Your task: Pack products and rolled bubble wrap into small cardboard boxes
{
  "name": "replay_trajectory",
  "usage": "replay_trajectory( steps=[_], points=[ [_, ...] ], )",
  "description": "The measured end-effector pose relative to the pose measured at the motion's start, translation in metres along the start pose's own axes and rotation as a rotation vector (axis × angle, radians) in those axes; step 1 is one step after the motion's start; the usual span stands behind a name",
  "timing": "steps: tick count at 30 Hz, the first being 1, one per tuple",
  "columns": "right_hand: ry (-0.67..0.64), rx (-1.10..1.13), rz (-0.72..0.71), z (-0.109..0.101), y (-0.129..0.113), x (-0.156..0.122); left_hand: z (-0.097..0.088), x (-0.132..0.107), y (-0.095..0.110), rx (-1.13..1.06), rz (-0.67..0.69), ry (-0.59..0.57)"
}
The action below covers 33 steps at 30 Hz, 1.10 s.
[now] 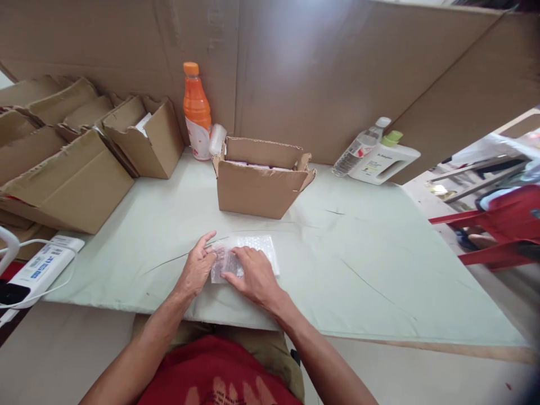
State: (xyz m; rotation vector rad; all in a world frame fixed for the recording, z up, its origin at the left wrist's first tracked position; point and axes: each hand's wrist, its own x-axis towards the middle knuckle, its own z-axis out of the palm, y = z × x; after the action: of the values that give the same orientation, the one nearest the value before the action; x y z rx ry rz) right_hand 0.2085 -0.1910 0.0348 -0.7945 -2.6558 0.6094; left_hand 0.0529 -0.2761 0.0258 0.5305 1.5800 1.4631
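Clear bubble wrap [219, 270] is between my two hands, low over the front middle of the table. At its left edge my left hand [196, 269] pinches it, thumb on top, with one finger pointing out. My right hand [256, 275] curls over the wrap from the right, thumb at its near edge and fingers at its far edge. A flat bubble-wrap piece [268, 247] lies under and beyond the right hand; whether the two pieces are joined I cannot tell. Just behind stands an open cardboard box [255, 191] with several pale items inside, mostly hidden by its front wall.
Several cardboard boxes [80, 180] crowd the left side, near a white power strip [44, 267] with cables. Along the back cardboard wall stand an orange bottle [197, 107], a white roll [217, 139], a leaning clear bottle [358, 147] and a white jug [382, 163]. A red chair [502, 225] is right.
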Motion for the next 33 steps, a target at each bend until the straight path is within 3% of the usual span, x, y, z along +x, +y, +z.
replay_trajectory(
  steps=[3,6,8,12,15,18,21,24,26,28,30,33],
  points=[
    [-0.037,-0.056,0.031,0.013,-0.005,0.003,0.001,0.002,-0.001,-0.043,-0.024,0.056],
    [-0.030,-0.045,0.015,0.014,-0.004,0.000,0.002,0.001,0.001,-0.080,-0.039,0.120],
    [-0.053,-0.059,-0.007,0.013,-0.006,-0.002,0.002,0.000,0.003,-0.070,-0.037,0.102],
    [-0.066,-0.014,-0.055,0.008,-0.006,-0.007,0.004,0.000,0.004,0.198,0.052,0.090],
    [0.104,0.081,0.010,-0.006,0.015,-0.012,0.006,0.002,0.000,0.379,0.124,0.123],
    [0.266,0.107,0.228,-0.022,0.047,-0.014,0.008,0.000,-0.007,0.397,0.160,0.131],
    [0.163,0.198,0.362,-0.026,0.069,-0.015,0.005,-0.007,-0.013,0.395,0.172,0.139],
    [0.097,0.362,0.328,-0.025,0.068,-0.015,-0.002,-0.014,-0.009,0.419,0.214,0.157],
    [0.162,0.491,0.276,-0.035,0.059,-0.012,-0.005,-0.015,0.009,0.455,0.312,0.171],
    [0.246,0.588,0.207,-0.059,0.048,-0.001,-0.003,-0.010,0.043,0.499,0.482,0.196],
    [0.347,0.598,0.120,-0.096,0.041,0.021,0.006,0.003,0.089,0.545,0.699,0.237],
    [0.543,0.515,-0.010,-0.154,0.043,0.072,0.028,0.041,0.161,0.604,1.010,0.281]
  ],
)
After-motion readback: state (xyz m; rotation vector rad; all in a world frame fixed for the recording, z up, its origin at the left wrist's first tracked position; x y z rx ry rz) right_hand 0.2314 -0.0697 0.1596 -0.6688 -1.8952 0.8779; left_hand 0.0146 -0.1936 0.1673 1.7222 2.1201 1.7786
